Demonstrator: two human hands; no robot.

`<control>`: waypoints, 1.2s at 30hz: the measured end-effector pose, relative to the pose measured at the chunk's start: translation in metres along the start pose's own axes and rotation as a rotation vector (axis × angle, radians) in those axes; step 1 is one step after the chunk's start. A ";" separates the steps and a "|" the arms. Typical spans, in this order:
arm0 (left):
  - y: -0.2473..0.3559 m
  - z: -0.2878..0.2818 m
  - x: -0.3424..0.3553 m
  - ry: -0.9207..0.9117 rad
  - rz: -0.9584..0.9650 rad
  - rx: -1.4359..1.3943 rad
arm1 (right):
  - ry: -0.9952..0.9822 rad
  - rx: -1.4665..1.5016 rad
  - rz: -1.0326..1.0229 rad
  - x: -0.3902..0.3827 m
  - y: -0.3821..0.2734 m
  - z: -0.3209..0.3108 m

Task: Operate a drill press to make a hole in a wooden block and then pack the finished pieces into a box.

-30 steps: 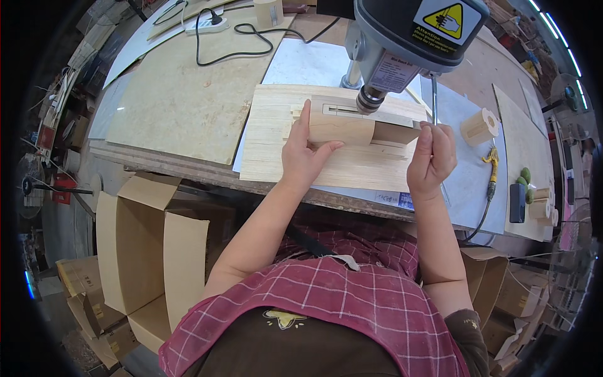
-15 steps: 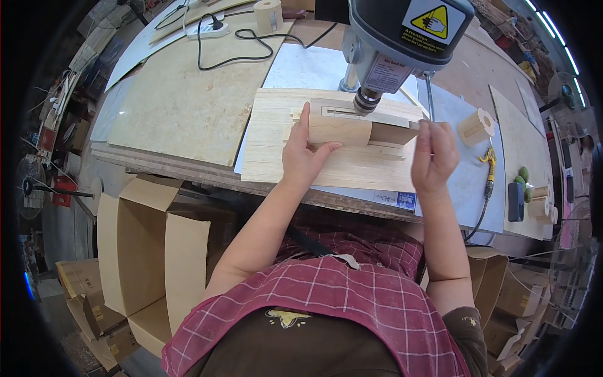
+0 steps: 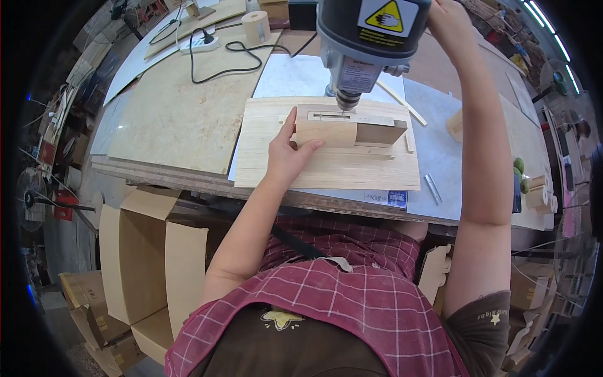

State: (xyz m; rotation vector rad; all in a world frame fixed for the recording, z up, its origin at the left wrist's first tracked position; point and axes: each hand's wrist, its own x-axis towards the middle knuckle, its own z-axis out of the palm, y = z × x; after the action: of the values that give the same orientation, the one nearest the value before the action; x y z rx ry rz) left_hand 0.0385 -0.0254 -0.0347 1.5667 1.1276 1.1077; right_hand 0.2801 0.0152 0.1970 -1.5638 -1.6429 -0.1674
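My left hand [image 3: 287,154] grips a pale wooden block [image 3: 326,134] with a slot cut in its top, thumb on the front face. A dark metal plate [image 3: 379,134] juts from the block's right side. Both sit on a wide wooden board [image 3: 270,175]. Just above the slot is the chuck [image 3: 347,98] of a grey bench drill [image 3: 367,60]. My right hand [image 3: 443,22] is raised to the top right of the drill, fingers curled at its housing; what they grasp is hidden.
A power strip [image 3: 200,44], black cable [image 3: 242,47] and wooden cylinder [image 3: 255,28] lie at the back left. Loose strips [image 3: 402,100] lie behind the board; a metal piece [image 3: 433,188] is at right, near green objects [image 3: 519,168]. An open cardboard box [image 3: 135,257] stands below left.
My right hand has left the plate's right end and risen to the drill's top, the forearm now crossing the right of the table. My left hand still holds the block.
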 end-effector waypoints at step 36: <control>0.002 0.032 -0.006 -0.058 0.062 -0.010 | 0.144 0.311 -0.114 -0.147 -0.019 0.011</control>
State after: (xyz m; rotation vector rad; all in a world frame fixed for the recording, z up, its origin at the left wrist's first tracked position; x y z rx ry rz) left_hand 0.0689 -0.0361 -0.0401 1.6260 1.0395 1.0995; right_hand 0.2385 -0.0938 0.1051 -1.1980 -1.5616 -0.0771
